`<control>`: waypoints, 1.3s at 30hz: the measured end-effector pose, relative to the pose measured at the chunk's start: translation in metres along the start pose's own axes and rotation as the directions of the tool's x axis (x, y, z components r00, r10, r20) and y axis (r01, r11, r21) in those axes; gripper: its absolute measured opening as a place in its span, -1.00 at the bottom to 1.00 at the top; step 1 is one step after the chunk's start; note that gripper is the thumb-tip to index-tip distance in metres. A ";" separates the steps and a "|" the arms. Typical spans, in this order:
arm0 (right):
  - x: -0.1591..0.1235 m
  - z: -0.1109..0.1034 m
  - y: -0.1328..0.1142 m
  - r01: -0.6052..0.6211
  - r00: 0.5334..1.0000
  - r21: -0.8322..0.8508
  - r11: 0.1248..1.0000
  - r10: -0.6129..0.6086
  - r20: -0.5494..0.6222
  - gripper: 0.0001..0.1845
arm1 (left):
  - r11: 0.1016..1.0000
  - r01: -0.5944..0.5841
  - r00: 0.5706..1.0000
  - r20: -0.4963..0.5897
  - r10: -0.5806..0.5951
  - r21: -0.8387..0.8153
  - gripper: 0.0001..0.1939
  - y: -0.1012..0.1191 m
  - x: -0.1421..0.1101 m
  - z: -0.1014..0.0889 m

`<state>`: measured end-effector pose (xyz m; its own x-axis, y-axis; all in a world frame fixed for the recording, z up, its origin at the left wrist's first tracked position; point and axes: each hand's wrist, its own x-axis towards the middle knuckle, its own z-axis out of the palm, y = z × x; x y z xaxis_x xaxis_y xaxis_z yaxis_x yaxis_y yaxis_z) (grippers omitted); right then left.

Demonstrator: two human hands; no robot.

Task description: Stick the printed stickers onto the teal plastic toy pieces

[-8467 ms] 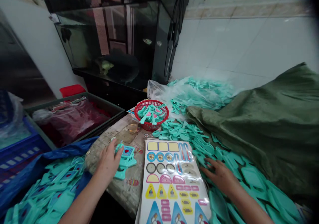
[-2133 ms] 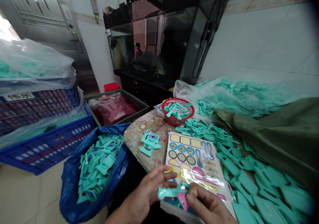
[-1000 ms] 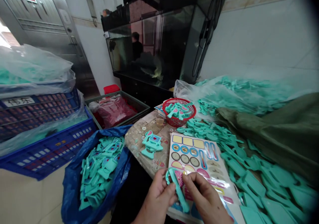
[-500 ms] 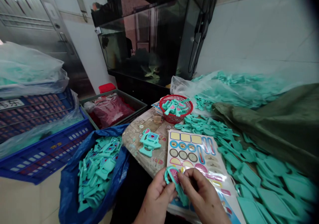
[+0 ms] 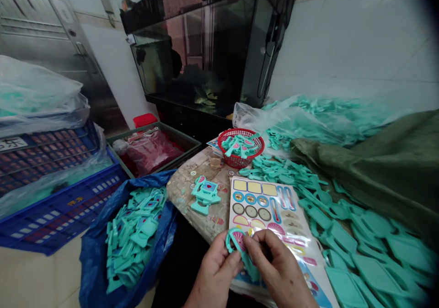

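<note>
My left hand [image 5: 216,267] is closed around a teal plastic toy piece [image 5: 249,268] with a curved, hook-like top, held low over the table. A pink fan-shaped sticker [image 5: 238,239] shows on its upper part. The fingers of my right hand [image 5: 276,267] are closed against the piece's right side, with the thumb at the sticker's edge; the fingertips partly hide what they pinch. Beneath both hands lies a stack of sticker sheets [image 5: 252,197] printed with circles, thermometers and labels. Left of it, several stickered teal pieces [image 5: 206,193] sit in a small pile.
A red basket [image 5: 236,161] of teal pieces stands at the table's far side. Loose teal pieces [image 5: 377,267] cover the right, beside a green cloth [image 5: 377,161]. To the left are a blue bag [image 5: 91,257] of pieces and blue crates [image 5: 58,221]. Behind stands a fish tank [image 5: 192,61].
The view has shifted slightly. Both hands stay on the teal piece in nearly the same pose.
</note>
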<state>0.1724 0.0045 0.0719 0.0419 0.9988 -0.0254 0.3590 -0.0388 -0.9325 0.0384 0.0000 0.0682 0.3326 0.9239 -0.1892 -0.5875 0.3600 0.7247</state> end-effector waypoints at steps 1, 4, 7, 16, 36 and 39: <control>0.000 0.000 0.000 0.001 1.000 -0.004 1.000 -0.001 0.000 -0.65 | 1.000 -0.002 1.000 0.001 0.002 -0.003 -0.64 0.000 0.000 0.000; 0.000 0.000 -0.001 0.002 1.000 -0.007 1.000 -0.002 0.003 -0.65 | 1.000 -0.002 1.000 0.004 0.002 -0.004 -0.63 0.000 0.000 -0.001; -0.001 0.000 -0.002 0.009 1.000 -0.019 1.000 -0.009 -0.014 -0.66 | 1.000 -0.001 1.000 0.000 0.001 0.013 -0.65 0.000 0.000 -0.001; -0.001 -0.001 -0.004 0.049 0.998 -0.157 0.986 -0.055 -0.033 -0.66 | 0.999 -0.040 0.999 0.006 0.040 0.027 -0.68 0.003 -0.002 0.002; 0.001 0.000 -0.006 -0.054 0.998 0.061 0.997 0.053 0.030 -0.64 | 1.000 -0.007 1.000 0.004 0.007 -0.028 -0.73 -0.001 -0.002 -0.003; 0.000 0.001 -0.004 -0.031 0.999 0.033 0.999 0.030 0.021 -0.65 | 1.000 -0.011 1.000 -0.010 0.010 -0.015 -0.72 0.000 -0.002 -0.001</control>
<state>0.1699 0.0048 0.0753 0.0335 0.9976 -0.0608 0.3267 -0.0684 -0.9426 0.0366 -0.0012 0.0678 0.3191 0.9288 -0.1883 -0.6021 0.3521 0.7166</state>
